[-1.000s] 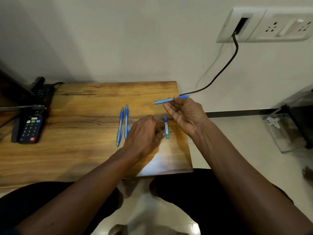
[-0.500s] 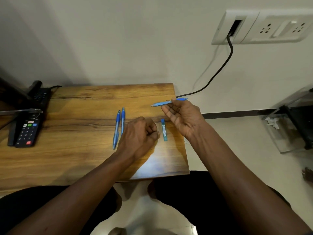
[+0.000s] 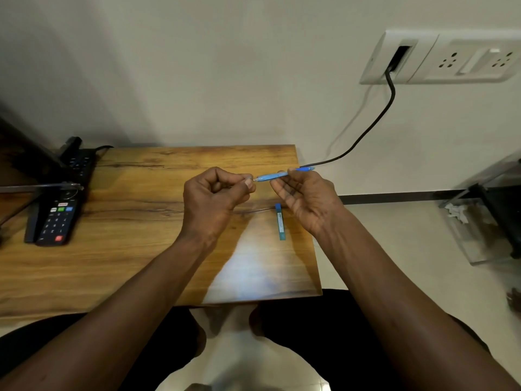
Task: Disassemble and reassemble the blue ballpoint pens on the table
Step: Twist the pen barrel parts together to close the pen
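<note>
Above the right part of the tabletop [image 3: 141,263], I hold one blue pen [image 3: 277,174] in the air between both hands. The pen lies almost level. Its pale tip points to my left, and its darker blue end points to my right, slightly raised.

Right hand [image 3: 308,203]: the palm is turned up and toward me. The fingertips curl round the middle and rear of the pen and grip it.

Left hand [image 3: 215,200]: the fingers are curled toward the palm. The thumb [image 3: 248,184] and forefinger pinch together on the pen's pale tip. The contact point is small, and I cannot tell whether anything else sits between the fingertips.

The two hands are near each other but do not touch. The exposed front section of the pen spans the gap between them.

On the tabletop, just beside my right hand, lies a separate blue barrel section [image 3: 280,222]. It carries a pale label strip, points roughly away from me, and touches neither hand.

Other items:
- A black remote control [image 3: 55,221] lies near the left side of the tabletop, well apart from the pen.
- A black cable [image 3: 372,127] runs from a white wall socket plate [image 3: 423,59] down toward the tabletop's far right corner and passes behind the pen's rear end.
- A clear box [image 3: 479,235] stands on the floor to the right.
</note>
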Tool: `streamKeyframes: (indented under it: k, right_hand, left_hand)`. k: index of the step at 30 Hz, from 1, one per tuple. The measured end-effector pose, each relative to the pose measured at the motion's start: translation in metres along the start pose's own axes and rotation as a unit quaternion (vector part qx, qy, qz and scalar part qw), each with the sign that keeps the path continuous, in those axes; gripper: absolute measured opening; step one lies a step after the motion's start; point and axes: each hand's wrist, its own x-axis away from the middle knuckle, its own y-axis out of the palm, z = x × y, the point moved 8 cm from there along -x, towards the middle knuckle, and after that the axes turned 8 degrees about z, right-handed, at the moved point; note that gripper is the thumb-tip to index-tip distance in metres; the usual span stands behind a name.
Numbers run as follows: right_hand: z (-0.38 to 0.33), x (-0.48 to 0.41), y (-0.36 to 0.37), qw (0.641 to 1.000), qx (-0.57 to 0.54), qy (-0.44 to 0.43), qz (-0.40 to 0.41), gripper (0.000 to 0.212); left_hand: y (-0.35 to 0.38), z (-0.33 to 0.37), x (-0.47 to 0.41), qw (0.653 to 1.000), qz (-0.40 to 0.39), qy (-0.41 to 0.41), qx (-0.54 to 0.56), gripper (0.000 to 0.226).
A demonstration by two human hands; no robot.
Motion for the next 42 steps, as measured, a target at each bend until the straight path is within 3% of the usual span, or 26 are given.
streamKeyframes:
  k: [10,20,28,31,33,37,40,42]
  right_hand:
    - [0.004,0.006,0.008,1.000,0.011,-0.004,-0.011,0.003]
    - [0.008,0.008,0.015,0.999,0.023,-0.014,-0.032,0.021]
    - [0.017,0.012,0.023,0.997,0.047,-0.021,-0.055,0.017]
    - [0.023,0.017,0.029,0.997,0.020,0.001,-0.072,0.030]
    - [0.026,0.021,0.037,0.995,0.012,0.012,-0.098,0.025]
    - [0.027,0.031,0.053,0.989,0.045,0.012,-0.144,0.007]
    - [0.025,0.034,0.058,0.981,0.138,-0.019,-0.135,0.022]
    - [0.013,0.032,0.054,0.968,0.219,-0.099,-0.074,0.030]
  left_hand:
    - [-0.006,0.002,0.000,1.000,-0.009,0.005,-0.025,0.013]
    - [-0.011,-0.002,-0.003,0.999,-0.018,-0.030,0.001,0.012]
    - [-0.023,-0.007,-0.005,0.999,-0.012,-0.039,-0.007,0.010]
    - [-0.029,-0.005,-0.006,0.998,0.015,-0.054,0.038,0.012]
    - [-0.032,0.000,-0.010,0.994,0.027,-0.065,0.084,0.015]
    - [-0.038,0.017,-0.018,0.985,0.019,-0.079,0.151,0.016]
    - [-0.049,0.030,-0.025,0.981,0.031,-0.075,0.177,0.009]
    - [-0.060,0.043,-0.031,0.986,0.044,-0.045,0.154,0.008]
